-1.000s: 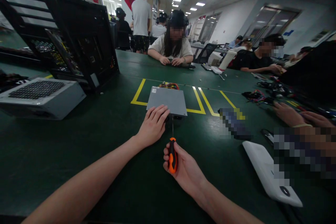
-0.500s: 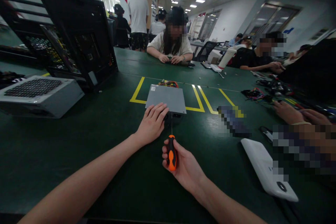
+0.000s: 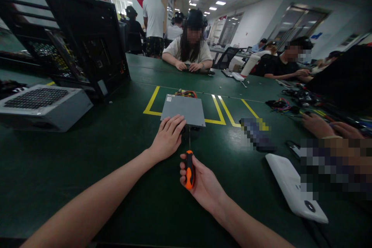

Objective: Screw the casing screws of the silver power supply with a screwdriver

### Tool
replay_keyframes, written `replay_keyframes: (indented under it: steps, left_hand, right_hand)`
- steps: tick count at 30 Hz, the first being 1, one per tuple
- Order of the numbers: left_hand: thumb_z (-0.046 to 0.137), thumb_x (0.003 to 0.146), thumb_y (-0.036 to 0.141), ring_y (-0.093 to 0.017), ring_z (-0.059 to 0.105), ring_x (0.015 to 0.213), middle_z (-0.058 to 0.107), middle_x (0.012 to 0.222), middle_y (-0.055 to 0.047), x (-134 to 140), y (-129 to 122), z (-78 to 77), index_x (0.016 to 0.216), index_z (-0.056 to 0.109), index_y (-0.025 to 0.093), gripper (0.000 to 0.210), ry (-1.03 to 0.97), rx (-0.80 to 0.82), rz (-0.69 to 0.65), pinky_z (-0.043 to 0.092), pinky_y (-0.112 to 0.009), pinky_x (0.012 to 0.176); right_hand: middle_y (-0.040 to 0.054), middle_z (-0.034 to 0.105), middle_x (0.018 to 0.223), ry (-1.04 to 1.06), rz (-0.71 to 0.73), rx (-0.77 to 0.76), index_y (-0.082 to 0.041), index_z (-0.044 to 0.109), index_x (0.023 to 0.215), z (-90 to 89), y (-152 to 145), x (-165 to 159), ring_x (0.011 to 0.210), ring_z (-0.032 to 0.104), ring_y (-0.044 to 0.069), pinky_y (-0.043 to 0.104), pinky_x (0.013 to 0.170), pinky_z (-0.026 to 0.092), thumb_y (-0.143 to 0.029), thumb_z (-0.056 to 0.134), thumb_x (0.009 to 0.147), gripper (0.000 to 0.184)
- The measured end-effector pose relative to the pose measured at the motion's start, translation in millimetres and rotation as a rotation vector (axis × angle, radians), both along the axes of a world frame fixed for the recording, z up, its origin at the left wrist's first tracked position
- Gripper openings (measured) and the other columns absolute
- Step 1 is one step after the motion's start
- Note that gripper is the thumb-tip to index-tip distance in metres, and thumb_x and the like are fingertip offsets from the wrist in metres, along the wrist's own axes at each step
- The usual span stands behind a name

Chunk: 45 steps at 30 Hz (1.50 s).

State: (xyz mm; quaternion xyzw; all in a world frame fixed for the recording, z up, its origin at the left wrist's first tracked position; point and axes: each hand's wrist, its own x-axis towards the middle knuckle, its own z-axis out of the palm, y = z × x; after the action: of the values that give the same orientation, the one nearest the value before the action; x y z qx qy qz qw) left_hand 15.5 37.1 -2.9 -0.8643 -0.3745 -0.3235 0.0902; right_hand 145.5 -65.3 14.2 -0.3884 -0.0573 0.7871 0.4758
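Note:
A grey metal computer power supply (image 3: 187, 109) lies on the green table in front of me, with coloured cables bunched at its far side. My left hand (image 3: 168, 135) rests on its near left corner, fingers stretched out over the top; the thumb is hidden. In my right hand (image 3: 200, 176) is a screwdriver (image 3: 189, 170) with an orange and black handle, the fingers wrapped round it. Its thin shaft points away from me at the near face of the power supply. Where the tip meets that face is too dark to make out.
To the left are a second power supply (image 3: 43, 104) and a black computer case (image 3: 87, 46). Yellow tape (image 3: 151, 102) marks the table. On the right lie a white device (image 3: 296, 188), cables (image 3: 280, 104) and a co-worker's hands (image 3: 322, 126). Another person (image 3: 192, 42) sits opposite.
The view has shifted very slightly. Both hands, the screwdriver and the power supply keep nearly the same places; the handle looks turned a little.

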Motion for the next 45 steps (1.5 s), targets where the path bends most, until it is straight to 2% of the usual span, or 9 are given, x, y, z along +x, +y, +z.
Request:
replay_keyframes:
  steps: [7, 12, 17, 20, 27, 33, 37, 40, 45]
  left_hand:
    - [0.043, 0.081, 0.013, -0.022, 0.031, 0.128, 0.042, 0.134, -0.010, -0.2, -0.5, 1.4, 0.128, 0.038, 0.015, 0.047, -0.010, -0.007, -0.008, 0.022, -0.044, 0.106]
    - [0.043, 0.081, 0.013, -0.023, 0.032, 0.128, 0.043, 0.133, -0.011, -0.3, -0.4, 1.4, 0.128, 0.037, 0.015, 0.047, -0.009, -0.005, -0.013, 0.022, -0.044, 0.106]
    - [0.044, 0.081, 0.013, -0.022, 0.031, 0.128, 0.043, 0.133, -0.011, 0.1, -0.5, 1.4, 0.128, 0.038, 0.015, 0.047, -0.010, 0.003, -0.013, 0.023, -0.043, 0.106]
    - [0.043, 0.081, 0.013, -0.021, 0.030, 0.128, 0.042, 0.134, -0.010, 0.4, -0.8, 1.3, 0.127, 0.038, 0.014, 0.047, -0.007, 0.003, -0.005, 0.022, -0.042, 0.107]
    - [0.044, 0.081, 0.013, -0.023, 0.032, 0.127, 0.043, 0.132, -0.011, 0.5, -0.6, 1.0, 0.128, 0.037, 0.015, 0.048, -0.015, 0.000, -0.009, 0.023, -0.044, 0.106]
    - [0.043, 0.082, 0.014, -0.022, 0.031, 0.128, 0.043, 0.133, -0.010, 0.4, -1.0, 1.7, 0.127, 0.038, 0.015, 0.046, -0.010, -0.004, -0.009, 0.022, -0.042, 0.107]
    - [0.043, 0.082, 0.014, -0.021, 0.030, 0.128, 0.042, 0.133, -0.010, 0.2, -0.4, 1.1, 0.127, 0.038, 0.015, 0.046, -0.008, -0.001, -0.006, 0.022, -0.042, 0.107]
    - [0.042, 0.082, 0.014, -0.022, 0.030, 0.128, 0.043, 0.133, -0.010, 0.2, -0.2, 0.8, 0.127, 0.038, 0.014, 0.045, -0.006, -0.001, -0.011, 0.022, -0.042, 0.107]
    - [0.043, 0.081, 0.014, -0.022, 0.032, 0.128, 0.043, 0.132, -0.010, 0.3, -0.7, 1.6, 0.127, 0.038, 0.015, 0.046, -0.009, 0.008, -0.004, 0.023, -0.043, 0.106]
  right_hand:
    - [0.0023, 0.057, 0.071, -0.011, -0.078, 0.025, -0.014, 0.056, 0.075, -2.2, -1.7, 0.6, 0.054, 0.049, 0.006, 0.016, 0.049, 0.040, -0.019, 0.062, 0.075, 0.008]
    - [0.0051, 0.058, 0.074, -0.005, -0.004, -0.004, -0.012, 0.061, 0.091, 0.8, -2.1, -0.6, 0.063, 0.055, 0.011, 0.025, 0.062, 0.047, -0.031, 0.051, 0.083, 0.023]
    - [0.0034, 0.056, 0.069, 0.053, -0.014, 0.013, -0.013, 0.059, 0.083, -0.1, -1.2, 0.8, 0.050, 0.044, 0.005, 0.015, 0.043, 0.033, -0.030, 0.055, 0.081, 0.018]
    - [0.0025, 0.056, 0.069, 0.028, -0.068, 0.034, -0.014, 0.055, 0.074, 0.0, -1.6, 0.3, 0.050, 0.045, 0.005, 0.014, 0.044, 0.033, -0.021, 0.061, 0.076, 0.009]
    - [0.0037, 0.058, 0.071, 0.013, -0.002, -0.003, -0.013, 0.059, 0.096, -1.1, 0.0, -1.1, 0.058, 0.053, 0.009, 0.021, 0.056, 0.043, -0.031, 0.050, 0.084, 0.024]
    - [0.0030, 0.057, 0.069, 0.005, -0.072, 0.033, -0.013, 0.057, 0.075, -2.5, -0.2, 0.0, 0.053, 0.047, 0.006, 0.016, 0.047, 0.037, -0.022, 0.062, 0.075, 0.010]
    - [0.0045, 0.057, 0.073, -0.022, -0.030, 0.001, -0.012, 0.060, 0.089, -0.2, -0.5, 0.3, 0.062, 0.053, 0.010, 0.022, 0.058, 0.045, -0.029, 0.049, 0.084, 0.021]
    - [0.0043, 0.056, 0.072, 0.010, 0.004, -0.011, -0.013, 0.058, 0.100, 0.9, 0.2, 0.3, 0.059, 0.051, 0.009, 0.020, 0.053, 0.043, -0.033, 0.042, 0.087, 0.029]
    - [0.0037, 0.057, 0.070, 0.004, -0.049, 0.015, -0.014, 0.056, 0.079, 0.5, -1.5, -0.3, 0.054, 0.047, 0.007, 0.015, 0.044, 0.034, -0.024, 0.058, 0.079, 0.010]
